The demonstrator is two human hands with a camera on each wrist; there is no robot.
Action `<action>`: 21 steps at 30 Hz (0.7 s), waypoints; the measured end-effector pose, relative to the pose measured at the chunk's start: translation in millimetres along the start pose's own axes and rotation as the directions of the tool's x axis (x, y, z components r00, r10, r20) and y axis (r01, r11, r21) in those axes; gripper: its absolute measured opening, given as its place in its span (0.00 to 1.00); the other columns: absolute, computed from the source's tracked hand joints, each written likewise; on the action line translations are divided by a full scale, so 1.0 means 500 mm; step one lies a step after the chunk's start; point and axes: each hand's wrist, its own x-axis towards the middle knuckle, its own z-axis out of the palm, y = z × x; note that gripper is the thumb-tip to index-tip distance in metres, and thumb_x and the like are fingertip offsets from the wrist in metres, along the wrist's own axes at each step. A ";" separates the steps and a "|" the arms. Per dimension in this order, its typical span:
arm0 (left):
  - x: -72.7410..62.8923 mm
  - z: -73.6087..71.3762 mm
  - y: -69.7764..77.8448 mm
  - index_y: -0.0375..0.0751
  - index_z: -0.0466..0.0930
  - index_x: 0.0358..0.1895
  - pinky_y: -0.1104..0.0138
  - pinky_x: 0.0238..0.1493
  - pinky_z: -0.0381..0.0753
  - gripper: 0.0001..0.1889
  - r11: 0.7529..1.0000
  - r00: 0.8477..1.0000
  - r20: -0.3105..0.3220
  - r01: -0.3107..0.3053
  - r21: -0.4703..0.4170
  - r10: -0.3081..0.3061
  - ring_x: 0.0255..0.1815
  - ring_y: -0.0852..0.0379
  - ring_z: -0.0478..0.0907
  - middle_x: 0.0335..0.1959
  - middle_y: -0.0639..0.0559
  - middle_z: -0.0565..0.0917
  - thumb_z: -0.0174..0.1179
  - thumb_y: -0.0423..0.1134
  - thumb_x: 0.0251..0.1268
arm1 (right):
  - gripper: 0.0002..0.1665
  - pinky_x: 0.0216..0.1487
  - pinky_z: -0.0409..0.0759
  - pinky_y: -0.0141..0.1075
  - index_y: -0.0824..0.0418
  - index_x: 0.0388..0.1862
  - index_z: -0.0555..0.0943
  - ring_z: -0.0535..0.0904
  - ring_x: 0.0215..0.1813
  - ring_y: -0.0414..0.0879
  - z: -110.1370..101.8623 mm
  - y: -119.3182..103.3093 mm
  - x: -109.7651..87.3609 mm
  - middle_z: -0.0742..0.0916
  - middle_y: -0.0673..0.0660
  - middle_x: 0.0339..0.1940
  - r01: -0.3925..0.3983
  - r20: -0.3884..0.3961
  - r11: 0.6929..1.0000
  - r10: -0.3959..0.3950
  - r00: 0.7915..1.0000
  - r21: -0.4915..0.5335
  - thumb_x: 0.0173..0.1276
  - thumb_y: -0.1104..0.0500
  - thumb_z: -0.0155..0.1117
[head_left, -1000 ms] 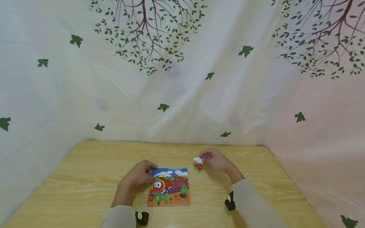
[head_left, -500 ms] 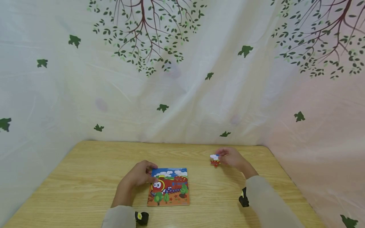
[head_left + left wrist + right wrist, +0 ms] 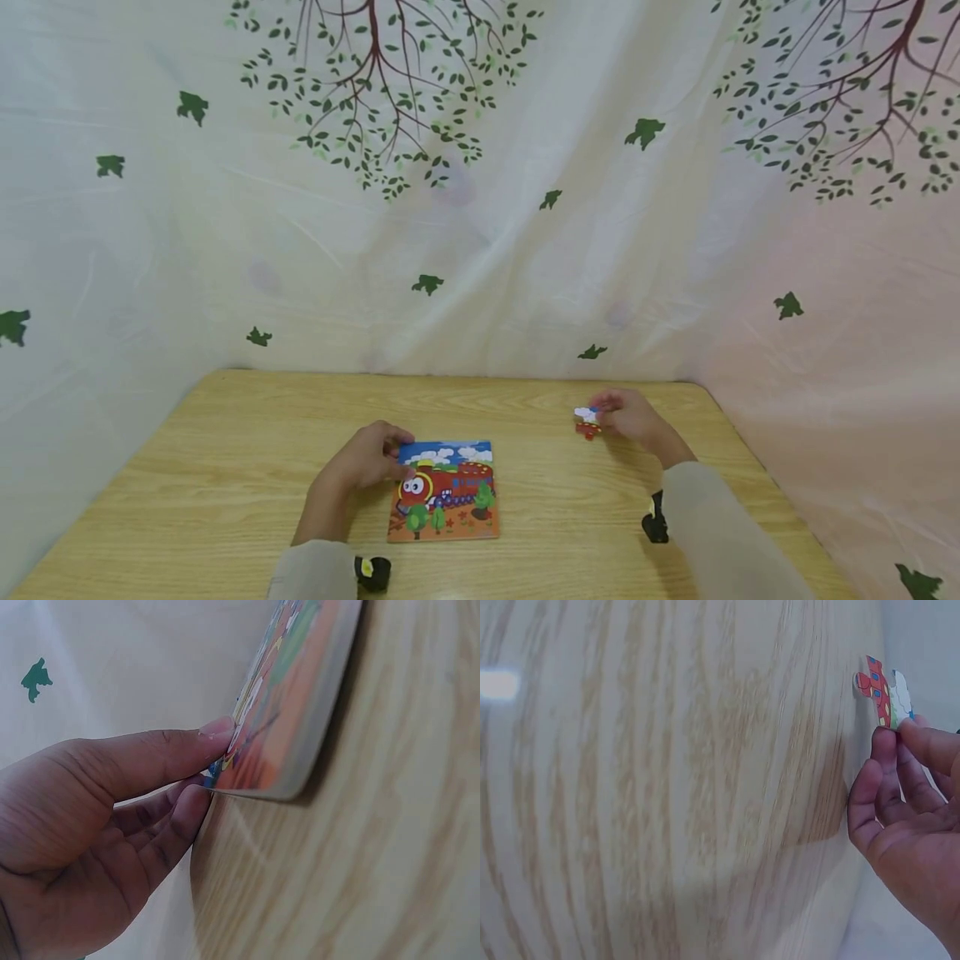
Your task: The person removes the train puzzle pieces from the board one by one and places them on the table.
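Right hand [image 3: 633, 418] pinches puzzle piece [image 3: 587, 422] — red knob [image 3: 589, 437] pointing nearward.

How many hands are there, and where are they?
2. The left hand pinches the left side of the train picture. The right hand holds a small puzzle piece, off to the picture's right. No other hands show.

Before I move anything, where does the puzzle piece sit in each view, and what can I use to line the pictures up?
Head: the puzzle piece is right of centre in the lower half, held in the right hand.
Left wrist: not in the picture; the left hand holds the train board there.
Right wrist: the puzzle piece is toward the upper right.
Shared landmark: the wood-grain table, in all three.
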 end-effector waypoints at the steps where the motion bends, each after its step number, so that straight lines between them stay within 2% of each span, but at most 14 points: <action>1: 0.000 0.000 0.000 0.42 0.87 0.53 0.52 0.54 0.78 0.22 1.000 1.000 -0.002 -0.001 0.000 0.001 0.45 0.53 0.76 0.45 0.51 0.82 0.79 0.33 0.52 | 0.18 0.32 0.76 0.34 0.79 0.56 0.76 0.76 0.35 0.46 -0.003 0.002 -0.001 0.83 0.69 0.46 -0.001 -0.004 1.000 0.001 1.000 -0.007 0.68 0.75 0.59; 7: 0.001 -0.001 0.000 0.42 0.86 0.53 0.52 0.53 0.78 0.22 1.000 1.000 -0.002 -0.007 -0.002 0.007 0.45 0.53 0.76 0.44 0.51 0.82 0.79 0.33 0.52 | 0.18 0.29 0.75 0.33 0.80 0.54 0.76 0.76 0.33 0.46 -0.017 0.018 -0.003 0.84 0.68 0.41 -0.021 -0.044 0.999 0.019 0.999 -0.050 0.65 0.77 0.58; 21: 0.004 -0.002 -0.003 0.43 0.87 0.53 0.52 0.54 0.78 0.22 1.000 1.000 0.008 -0.003 -0.006 0.003 0.45 0.53 0.76 0.44 0.51 0.82 0.79 0.33 0.53 | 0.16 0.34 0.79 0.37 0.78 0.52 0.80 0.78 0.35 0.46 -0.049 0.047 -0.007 0.85 0.65 0.42 -0.065 -0.066 0.993 0.058 0.996 -0.103 0.65 0.75 0.59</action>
